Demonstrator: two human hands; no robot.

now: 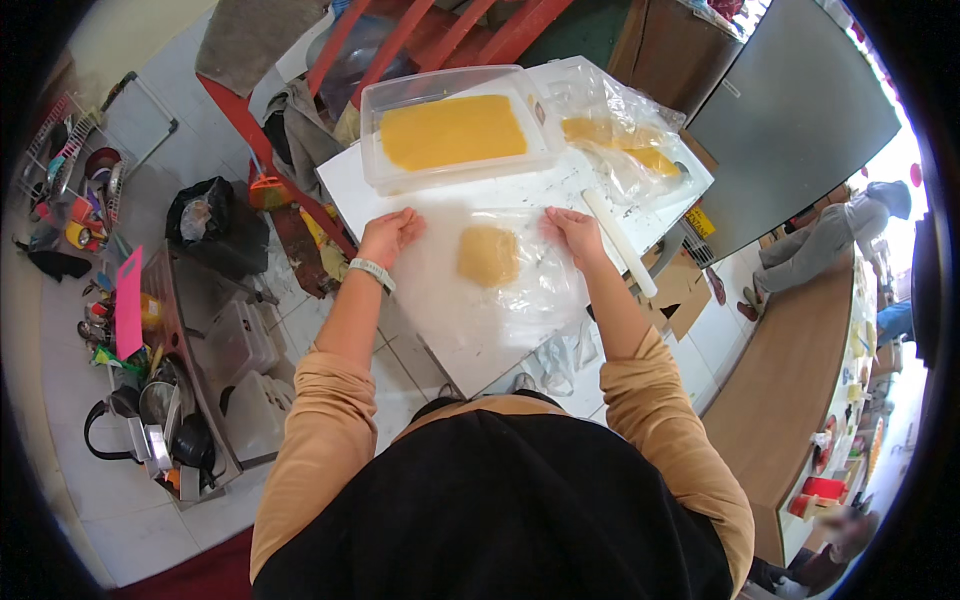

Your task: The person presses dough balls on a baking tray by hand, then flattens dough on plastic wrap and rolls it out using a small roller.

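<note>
A flattened, square-ish piece of yellow dough lies under a clear plastic sheet on the white table. My left hand pinches the sheet's far left corner. At its far right corner, my right hand has fingers and thumb closed on the same sheet. Just right of my right hand lies a long white rod, like a rolling pin. Beyond the hands stands a clear plastic tub with a flat yellow mass inside. To its right, crumpled clear plastic covers more yellow pieces.
The white table has its near corner toward me. Red slatted wood stands behind it. At left are a black-lined bin and a metal counter crowded with utensils. A grey fridge-like panel and a person are at right.
</note>
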